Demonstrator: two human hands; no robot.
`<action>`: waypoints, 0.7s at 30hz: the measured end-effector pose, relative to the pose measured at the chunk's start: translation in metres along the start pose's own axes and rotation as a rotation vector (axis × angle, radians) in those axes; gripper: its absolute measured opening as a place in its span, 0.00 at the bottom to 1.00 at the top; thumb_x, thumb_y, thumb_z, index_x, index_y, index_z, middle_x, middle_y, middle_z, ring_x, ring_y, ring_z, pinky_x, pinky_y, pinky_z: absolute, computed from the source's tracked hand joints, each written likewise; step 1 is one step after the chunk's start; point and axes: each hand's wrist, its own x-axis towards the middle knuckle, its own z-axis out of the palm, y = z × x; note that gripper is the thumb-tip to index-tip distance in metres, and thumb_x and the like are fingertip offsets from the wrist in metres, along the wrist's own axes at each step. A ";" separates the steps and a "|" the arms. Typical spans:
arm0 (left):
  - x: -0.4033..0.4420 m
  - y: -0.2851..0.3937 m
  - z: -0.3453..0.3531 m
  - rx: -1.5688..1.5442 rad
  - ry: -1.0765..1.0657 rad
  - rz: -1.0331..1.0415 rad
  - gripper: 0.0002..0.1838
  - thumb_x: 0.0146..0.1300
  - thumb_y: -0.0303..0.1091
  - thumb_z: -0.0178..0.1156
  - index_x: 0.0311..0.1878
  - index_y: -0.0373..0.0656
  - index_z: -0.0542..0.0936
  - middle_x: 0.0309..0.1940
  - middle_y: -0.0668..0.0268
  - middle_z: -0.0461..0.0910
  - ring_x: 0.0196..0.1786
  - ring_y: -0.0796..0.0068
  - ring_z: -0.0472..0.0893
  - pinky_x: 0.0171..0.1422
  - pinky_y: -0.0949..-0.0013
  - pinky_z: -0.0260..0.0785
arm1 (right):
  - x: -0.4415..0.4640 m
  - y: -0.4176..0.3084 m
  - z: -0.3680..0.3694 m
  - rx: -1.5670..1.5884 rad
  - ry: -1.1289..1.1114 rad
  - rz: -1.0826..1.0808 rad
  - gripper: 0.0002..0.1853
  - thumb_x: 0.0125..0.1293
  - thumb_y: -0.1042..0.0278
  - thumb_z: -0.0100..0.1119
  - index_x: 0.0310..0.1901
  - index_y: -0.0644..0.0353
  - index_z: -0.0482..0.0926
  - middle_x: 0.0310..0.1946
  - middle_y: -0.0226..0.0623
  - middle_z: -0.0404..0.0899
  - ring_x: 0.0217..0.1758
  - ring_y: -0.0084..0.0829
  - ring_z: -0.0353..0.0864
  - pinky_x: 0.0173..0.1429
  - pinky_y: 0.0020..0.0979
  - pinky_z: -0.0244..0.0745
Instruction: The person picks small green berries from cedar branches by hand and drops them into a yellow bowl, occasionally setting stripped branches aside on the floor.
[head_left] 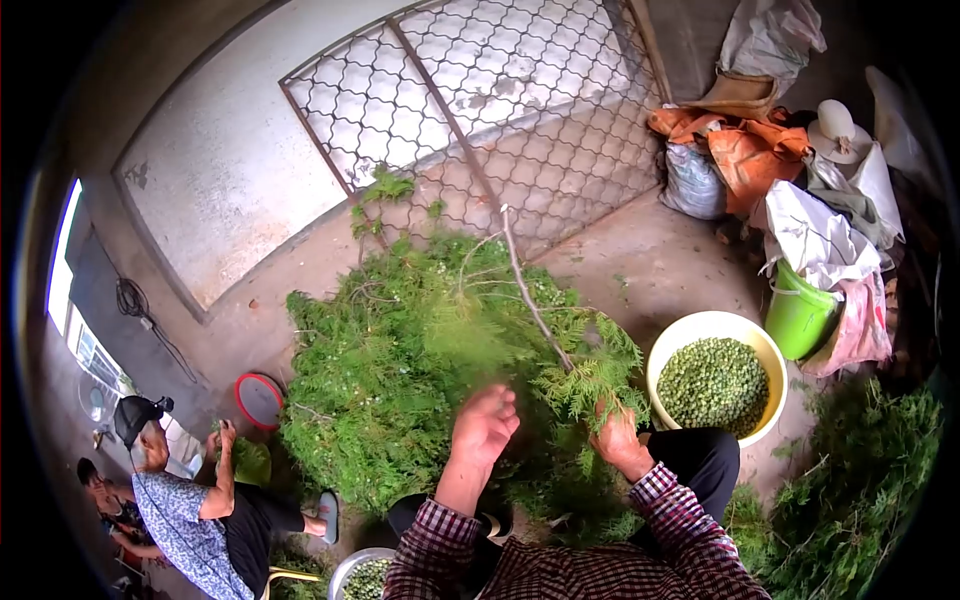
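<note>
My left hand [484, 428] is raised over the pile with its fingers loosely bent and a little apart, and nothing shows in them. Just beyond it a green sprig [462, 332] is smeared by motion. My right hand [620, 440] is closed around a leafy conifer branch [590, 382] by my right knee; its fingertips are partly hidden by leaves. In front of me lies a large heap of cut conifer branches [360, 400], with a bare stick [525, 285] across its top. A cream basin [775, 375] right of my right hand holds many small green cones or berries [712, 383].
A metal bowl [340, 575] of green pieces stands by my left side. More branches [850, 490] lie at right, below a lime-green bucket [798, 325] and piled sacks [755, 155]. A lattice gate [465, 140] leans behind. Another person [195, 505] sits at left near a red-rimmed sieve [260, 400].
</note>
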 end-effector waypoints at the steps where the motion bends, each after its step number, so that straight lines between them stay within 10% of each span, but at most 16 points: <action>1: 0.001 0.002 0.001 -0.044 -0.007 0.006 0.07 0.50 0.27 0.60 0.34 0.42 0.75 0.27 0.65 0.75 0.25 0.78 0.69 0.29 0.74 0.63 | -0.002 0.001 0.003 -0.023 -0.056 0.019 0.38 0.44 0.63 0.64 0.56 0.71 0.60 0.35 0.57 0.72 0.46 0.50 0.70 0.50 0.46 0.62; 21: 0.010 0.001 0.008 -0.239 -0.195 0.107 0.13 0.56 0.40 0.59 0.40 0.43 0.74 0.36 0.62 0.75 0.29 0.78 0.67 0.34 0.75 0.63 | -0.023 -0.009 0.018 -0.011 -0.057 -0.012 0.36 0.50 0.69 0.59 0.56 0.78 0.53 0.41 0.59 0.69 0.40 0.53 0.70 0.41 0.47 0.65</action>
